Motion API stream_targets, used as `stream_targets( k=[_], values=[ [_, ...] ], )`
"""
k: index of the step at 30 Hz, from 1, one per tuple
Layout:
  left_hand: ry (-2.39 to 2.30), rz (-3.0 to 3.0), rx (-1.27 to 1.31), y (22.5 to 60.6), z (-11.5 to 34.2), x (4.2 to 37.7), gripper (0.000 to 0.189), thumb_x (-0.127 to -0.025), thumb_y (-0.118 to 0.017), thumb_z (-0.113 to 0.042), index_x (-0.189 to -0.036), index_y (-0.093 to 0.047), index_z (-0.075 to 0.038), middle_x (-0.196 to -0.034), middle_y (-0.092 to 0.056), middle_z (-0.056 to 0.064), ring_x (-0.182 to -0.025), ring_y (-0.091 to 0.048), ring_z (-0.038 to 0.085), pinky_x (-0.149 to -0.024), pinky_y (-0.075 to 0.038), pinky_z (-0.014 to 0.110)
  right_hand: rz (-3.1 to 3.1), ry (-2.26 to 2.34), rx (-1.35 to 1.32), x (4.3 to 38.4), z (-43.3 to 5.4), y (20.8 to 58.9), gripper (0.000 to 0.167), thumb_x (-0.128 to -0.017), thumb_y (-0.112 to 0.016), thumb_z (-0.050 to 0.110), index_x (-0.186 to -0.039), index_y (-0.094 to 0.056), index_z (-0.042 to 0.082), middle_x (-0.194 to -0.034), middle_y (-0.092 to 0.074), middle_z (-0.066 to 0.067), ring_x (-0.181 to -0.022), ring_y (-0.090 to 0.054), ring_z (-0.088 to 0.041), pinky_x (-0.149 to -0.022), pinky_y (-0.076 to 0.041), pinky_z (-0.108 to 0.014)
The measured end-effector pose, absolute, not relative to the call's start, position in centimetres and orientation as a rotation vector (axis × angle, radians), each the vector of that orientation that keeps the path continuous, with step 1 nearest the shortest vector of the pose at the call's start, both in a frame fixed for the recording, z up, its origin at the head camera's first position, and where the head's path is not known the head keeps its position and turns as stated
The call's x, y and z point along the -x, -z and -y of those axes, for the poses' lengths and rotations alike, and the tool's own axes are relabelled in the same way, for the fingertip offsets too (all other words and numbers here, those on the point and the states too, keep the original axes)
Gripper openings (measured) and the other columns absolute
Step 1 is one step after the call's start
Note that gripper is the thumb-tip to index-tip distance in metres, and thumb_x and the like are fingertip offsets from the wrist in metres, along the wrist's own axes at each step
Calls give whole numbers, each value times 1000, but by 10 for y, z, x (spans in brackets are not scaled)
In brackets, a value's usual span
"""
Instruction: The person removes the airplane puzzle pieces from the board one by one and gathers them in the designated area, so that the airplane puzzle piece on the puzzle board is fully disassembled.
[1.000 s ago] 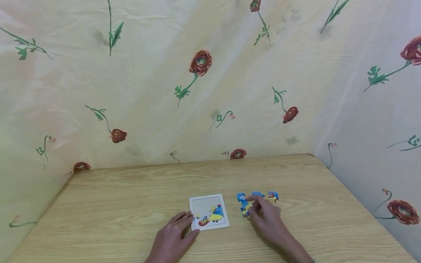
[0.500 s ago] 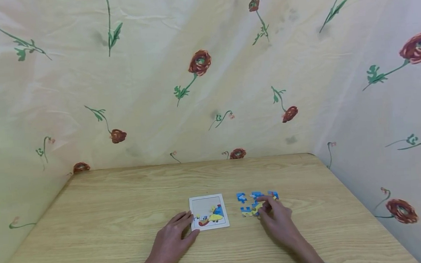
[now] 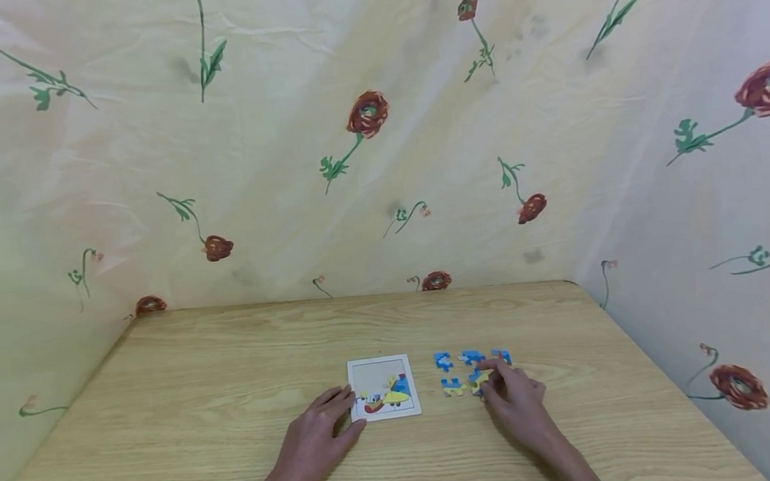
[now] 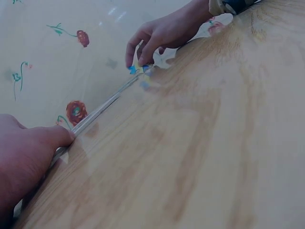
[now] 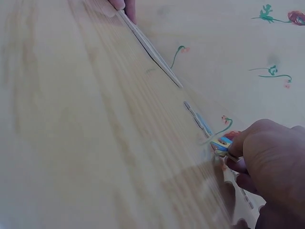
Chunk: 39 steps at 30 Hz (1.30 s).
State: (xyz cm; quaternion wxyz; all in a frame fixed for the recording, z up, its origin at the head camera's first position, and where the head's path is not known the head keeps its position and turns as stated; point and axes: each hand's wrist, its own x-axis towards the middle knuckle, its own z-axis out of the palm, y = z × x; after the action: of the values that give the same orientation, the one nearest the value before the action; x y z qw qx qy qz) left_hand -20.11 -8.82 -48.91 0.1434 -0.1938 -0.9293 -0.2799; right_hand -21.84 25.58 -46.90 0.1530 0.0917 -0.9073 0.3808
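Observation:
In the head view, my left hand [image 3: 314,435] rests on the table at the puzzle tray [image 3: 385,415], fingertips on its left edge and thumb by the lower left corner. The white-framed tray lies flat, with a partial cartoon picture of yellow, red and blue along its lower and right parts. My right hand [image 3: 517,403] pinches a blue and yellow puzzle piece [image 5: 221,144] between thumb and index finger, just above the table. That piece is tilted in the right wrist view. Its far side is hidden by my fingers.
Several loose puzzle pieces lie right of the tray, among them a blue one [image 3: 442,361], a blue and yellow one [image 3: 453,388] and another blue one [image 3: 470,357]. A flower-patterned cloth [image 3: 274,166] stands around the back and sides of the wooden table [image 3: 221,368].
My right hand has moved right over the loose pieces, carrying the pinched puzzle piece away from the lower left one. My left hand and the tray have stayed in place.

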Motion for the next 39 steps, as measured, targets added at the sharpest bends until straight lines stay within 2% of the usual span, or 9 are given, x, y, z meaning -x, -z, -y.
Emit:
stream_targets(
  k=[15,24,30,39],
  values=[
    [824,2671,564,487,88,201,45,-95,-76,-35,-128,-73,-4,-136,-67,9,-128,-61,29,-94,-56,49,2612,-965,-244,220,-257,470,24,-93,-69,-4,-115,-71,5,-83,-60,7,-91,-50,-27,-88,-25,-64],
    [826,2669,571,487,89,201,45,-96,-75,-36,-127,-73,-3,-135,-68,9,-127,-61,29,-94,-56,50,2639,-847,-247,219,-258,472,18,-94,-72,0,-108,-71,10,-90,-57,2,-91,-47,-26,-86,-25,-62],
    [830,2675,567,487,89,201,45,-96,-75,-36,-128,-73,-4,-136,-67,9,-128,-61,28,-94,-55,49,2641,-843,-253,218,-258,472,18,-95,-71,0,-109,-71,11,-89,-56,2,-90,-46,-26,-85,-26,-61],
    [825,2677,566,487,88,201,45,-95,-76,-34,-128,-73,-4,-136,-67,9,-128,-61,29,-95,-56,49,2598,-933,-262,219,-255,469,18,-100,-66,4,-118,-68,3,-95,-59,-1,-97,-49,-29,-90,-27,-61]
  ],
)
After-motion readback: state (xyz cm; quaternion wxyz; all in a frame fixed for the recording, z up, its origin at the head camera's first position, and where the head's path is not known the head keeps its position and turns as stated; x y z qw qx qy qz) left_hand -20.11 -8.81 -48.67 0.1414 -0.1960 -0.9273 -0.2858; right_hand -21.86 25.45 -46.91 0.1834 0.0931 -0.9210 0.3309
